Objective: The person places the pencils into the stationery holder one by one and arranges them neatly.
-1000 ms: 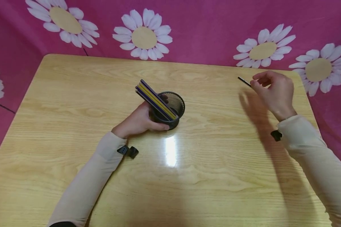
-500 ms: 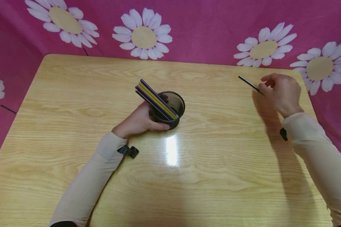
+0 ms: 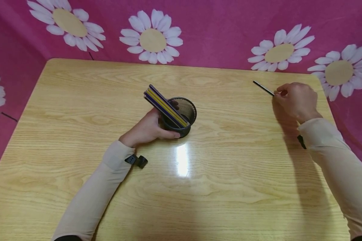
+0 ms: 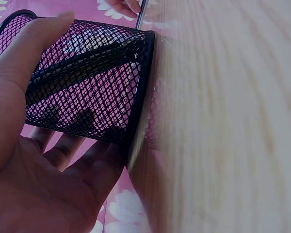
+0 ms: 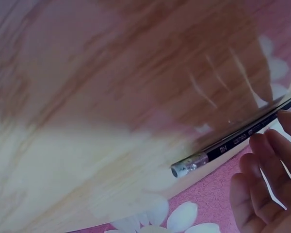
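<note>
My left hand (image 3: 152, 127) grips a black mesh pencil cup (image 3: 185, 131) on the table, thumb on the near side, fingers round the far side. Several purple-and-yellow pencils (image 3: 166, 106) lean leftward out of it. In the left wrist view, the mesh wall (image 4: 87, 73) shows the dark pencils slanting inside. At the table's far right, my right hand (image 3: 300, 102) reaches down to a dark pencil (image 3: 263, 87) lying on the wood. In the right wrist view, its eraser end (image 5: 186, 166) points away from the hand; the thumb tip overlaps the shaft and the loose fingertips (image 5: 259, 141) lie right beside it.
The wooden table (image 3: 229, 167) carries a bright light reflection in front of the cup. Behind it hangs a pink cloth (image 3: 214, 33) with large white daisies, close along the back edge. Small black wrist devices (image 3: 138, 161) sit at the cuffs.
My right hand first shifted right along the pencil, uncovering more of it, then lowered and moved slightly back left, its index finger bending toward the thumb. The left hand and cup have stayed put.
</note>
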Motion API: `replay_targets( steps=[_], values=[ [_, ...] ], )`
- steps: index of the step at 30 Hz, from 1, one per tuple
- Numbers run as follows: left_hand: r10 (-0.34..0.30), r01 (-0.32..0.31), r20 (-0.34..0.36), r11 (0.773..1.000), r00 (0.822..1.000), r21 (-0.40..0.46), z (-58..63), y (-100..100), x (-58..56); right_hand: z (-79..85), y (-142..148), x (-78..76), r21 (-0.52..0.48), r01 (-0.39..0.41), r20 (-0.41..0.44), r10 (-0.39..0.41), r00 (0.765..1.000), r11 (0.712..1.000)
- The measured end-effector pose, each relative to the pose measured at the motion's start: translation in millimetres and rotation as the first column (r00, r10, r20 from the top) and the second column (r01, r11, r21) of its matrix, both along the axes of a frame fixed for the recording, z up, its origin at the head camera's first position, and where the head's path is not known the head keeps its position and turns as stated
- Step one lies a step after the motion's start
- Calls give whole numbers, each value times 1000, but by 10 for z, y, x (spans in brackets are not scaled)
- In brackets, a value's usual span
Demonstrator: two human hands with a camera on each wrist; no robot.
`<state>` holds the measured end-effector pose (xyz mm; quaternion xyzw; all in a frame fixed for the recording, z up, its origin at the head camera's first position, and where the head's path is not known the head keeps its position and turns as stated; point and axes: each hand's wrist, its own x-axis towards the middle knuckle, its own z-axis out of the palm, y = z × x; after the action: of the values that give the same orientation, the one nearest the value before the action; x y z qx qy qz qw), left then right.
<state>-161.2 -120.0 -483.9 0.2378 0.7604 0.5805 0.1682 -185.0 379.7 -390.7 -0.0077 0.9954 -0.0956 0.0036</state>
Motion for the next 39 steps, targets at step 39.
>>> replay_targets(
  steps=[39],
  values=[
    [-7,6,20,1000,1000,18,175,17,71,186,-382,300,-152,-104,-216,70,974,983]
  ],
)
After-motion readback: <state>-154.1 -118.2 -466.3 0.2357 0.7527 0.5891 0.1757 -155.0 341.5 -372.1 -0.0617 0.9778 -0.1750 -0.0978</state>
